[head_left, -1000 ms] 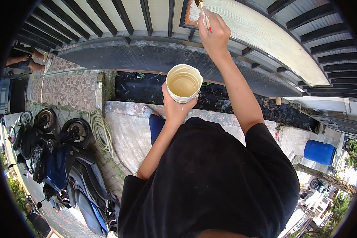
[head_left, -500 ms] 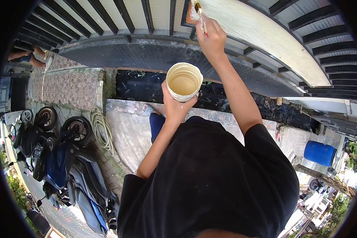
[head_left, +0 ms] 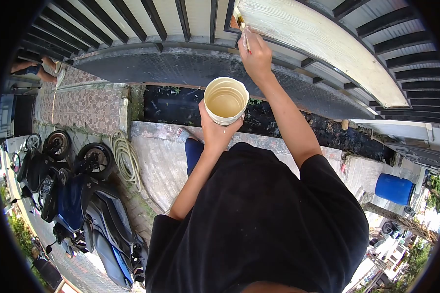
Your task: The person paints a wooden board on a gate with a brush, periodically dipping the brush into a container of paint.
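Note:
Cream-coloured liquid fills part of a pale cup [head_left: 226, 100], held upright by my left hand [head_left: 217, 129] with the fingers wrapped round its lower side. My right hand [head_left: 255, 52] grips a paintbrush [head_left: 241, 22] by its pale, red-tipped handle. The bristles touch the left end of a long white-painted board [head_left: 318, 44] set in a dark metal frame. A small orange-brown patch [head_left: 234, 23] shows at that end, beside the brush.
Below the black railing [head_left: 149, 19] runs a ditch of dark water [head_left: 173, 107]. A coiled hose [head_left: 126, 161] and parked motorcycles [head_left: 78, 195] are on the left. A blue barrel [head_left: 395, 189] lies at the right. Another person's legs [head_left: 46, 73] show far left.
My right hand has shifted slightly left and down, carrying the brush along the board's left end. My left hand and the cup have hardly moved.

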`<state>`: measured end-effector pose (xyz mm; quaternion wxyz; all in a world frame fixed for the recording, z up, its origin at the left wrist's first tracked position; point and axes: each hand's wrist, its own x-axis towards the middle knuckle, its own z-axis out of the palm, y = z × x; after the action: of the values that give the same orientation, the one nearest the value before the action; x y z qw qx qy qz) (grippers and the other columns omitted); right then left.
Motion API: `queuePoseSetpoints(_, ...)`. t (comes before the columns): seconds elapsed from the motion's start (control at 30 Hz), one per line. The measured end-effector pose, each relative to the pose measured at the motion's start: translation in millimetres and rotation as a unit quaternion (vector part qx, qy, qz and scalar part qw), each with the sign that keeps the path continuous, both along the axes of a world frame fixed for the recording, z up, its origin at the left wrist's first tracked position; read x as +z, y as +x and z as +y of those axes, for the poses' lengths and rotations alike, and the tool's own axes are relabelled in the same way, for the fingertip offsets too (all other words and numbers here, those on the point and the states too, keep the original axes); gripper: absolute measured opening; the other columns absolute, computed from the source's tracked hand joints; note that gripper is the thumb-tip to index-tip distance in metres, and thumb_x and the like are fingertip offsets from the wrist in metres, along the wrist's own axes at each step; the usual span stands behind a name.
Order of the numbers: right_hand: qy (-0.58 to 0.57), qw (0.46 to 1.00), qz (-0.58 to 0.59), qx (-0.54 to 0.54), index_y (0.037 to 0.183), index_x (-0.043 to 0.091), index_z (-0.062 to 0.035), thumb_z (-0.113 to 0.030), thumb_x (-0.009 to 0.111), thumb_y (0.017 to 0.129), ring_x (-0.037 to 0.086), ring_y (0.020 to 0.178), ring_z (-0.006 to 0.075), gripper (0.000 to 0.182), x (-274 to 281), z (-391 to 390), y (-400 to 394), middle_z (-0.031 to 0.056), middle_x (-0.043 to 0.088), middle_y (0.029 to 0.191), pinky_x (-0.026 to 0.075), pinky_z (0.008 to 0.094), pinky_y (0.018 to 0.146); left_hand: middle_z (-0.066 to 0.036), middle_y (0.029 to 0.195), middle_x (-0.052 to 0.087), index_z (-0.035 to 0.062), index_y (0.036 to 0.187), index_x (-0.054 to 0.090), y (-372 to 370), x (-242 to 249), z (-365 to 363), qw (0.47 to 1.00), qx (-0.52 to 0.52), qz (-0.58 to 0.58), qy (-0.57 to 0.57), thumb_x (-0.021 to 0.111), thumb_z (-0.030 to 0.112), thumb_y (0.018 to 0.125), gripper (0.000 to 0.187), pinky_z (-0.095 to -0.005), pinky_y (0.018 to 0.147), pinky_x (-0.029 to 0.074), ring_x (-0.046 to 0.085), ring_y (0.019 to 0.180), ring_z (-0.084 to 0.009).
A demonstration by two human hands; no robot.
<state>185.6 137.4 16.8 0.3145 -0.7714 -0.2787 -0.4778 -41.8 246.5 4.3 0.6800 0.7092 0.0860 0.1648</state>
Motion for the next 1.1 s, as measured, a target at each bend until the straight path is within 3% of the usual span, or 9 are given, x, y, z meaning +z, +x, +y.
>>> queuePoseSetpoints(0.07,-0.011,0.998,0.058,-0.007,0.116,0.076,0.0043,0.0,0.081,0.088,0.073,0.073,0.0338,0.029,-4.8,-0.9,-6.3,0.016,0.074,0.092,0.06,0.0414,0.064,-0.018,0.132,0.067,0.0005,0.142,0.043,0.0,-1.7,0.3,1.0,-0.012,0.007,-0.014,0.095,0.01,0.075,0.085,-0.0396,0.106,0.053,0.068,0.123,-0.0254)
queuePoseSetpoints(0.27,-0.021,0.996,0.091,0.006,0.116,0.076,0.0048,0.001,0.08,0.087,0.072,0.07,0.0326,0.03,-11.4,-7.5,-15.3,0.0162,0.072,0.087,0.059,0.0413,0.062,-0.017,0.13,0.068,0.0007,0.141,0.044,0.3,-0.3,-2.1,1.0,-0.005,-0.002,-0.002,0.095,0.011,0.075,0.084,-0.0393,0.105,0.053,0.069,0.12,-0.025)
queuePoseSetpoints(0.4,0.012,0.996,0.089,-0.007,0.12,0.076,0.0035,0.0,0.08,0.091,0.073,0.07,0.0296,0.029,3.0,-15.1,-25.0,0.0173,0.075,0.089,0.058,0.0374,0.064,-0.017,0.13,0.067,0.0006,0.141,0.044,1.6,-3.2,-0.3,1.0,-0.006,-0.006,-0.009,0.095,0.011,0.075,0.084,-0.0392,0.105,0.053,0.069,0.12,-0.0248)
queuePoseSetpoints(0.5,0.045,0.999,0.021,-0.003,0.119,0.077,0.003,0.0,0.08,0.093,0.075,0.073,0.0265,0.027,17.3,-15.5,-20.7,0.0175,0.078,0.094,0.059,0.0348,0.065,-0.017,0.13,0.067,0.0001,0.141,0.043,2.8,-4.1,0.3,1.0,-0.011,-0.006,-0.018,0.095,0.011,0.075,0.084,-0.0391,0.105,0.053,0.068,0.121,-0.0246)
queuePoseSetpoints(0.57,0.054,0.999,0.005,-0.005,0.12,0.077,0.0028,0.0,0.08,0.093,0.075,0.073,0.0268,0.027,25.8,-12.2,-15.1,0.0175,0.078,0.094,0.059,0.0348,0.065,-0.012,0.126,0.069,0.0001,0.136,0.053,3.4,-1.4,-0.1,0.999,-0.004,-0.027,-0.017,0.092,0.004,0.079,0.069,-0.0371,0.103,0.054,0.069,0.115,-0.0208)
queuePoseSetpoints(0.67,0.06,0.998,-0.013,-0.004,0.12,0.077,0.0025,0.0,0.08,0.092,0.075,0.074,0.0271,0.028,36.9,-6.5,-11.3,0.0175,0.078,0.094,0.059,0.0347,0.066,-0.016,0.128,0.066,-0.0003,0.14,0.043,5.3,-7.2,1.9,0.999,-0.024,0.0,-0.022,0.095,0.01,0.075,0.083,-0.0392,0.105,0.053,0.068,0.119,-0.0244)
queuePoseSetpoints(1.1,0.076,0.997,0.01,-0.01,0.113,0.079,0.0006,-0.006,0.079,0.092,0.076,0.075,0.0315,0.022,84.2,-0.6,-2.7,0.0181,0.077,0.091,0.061,0.038,0.065,-0.016,0.128,0.067,0.0005,0.14,0.044,8.5,-4.4,0.1,1.0,-0.021,-0.001,-0.006,0.095,0.012,0.076,0.083,-0.0399,0.105,0.052,0.068,0.119,-0.0251)
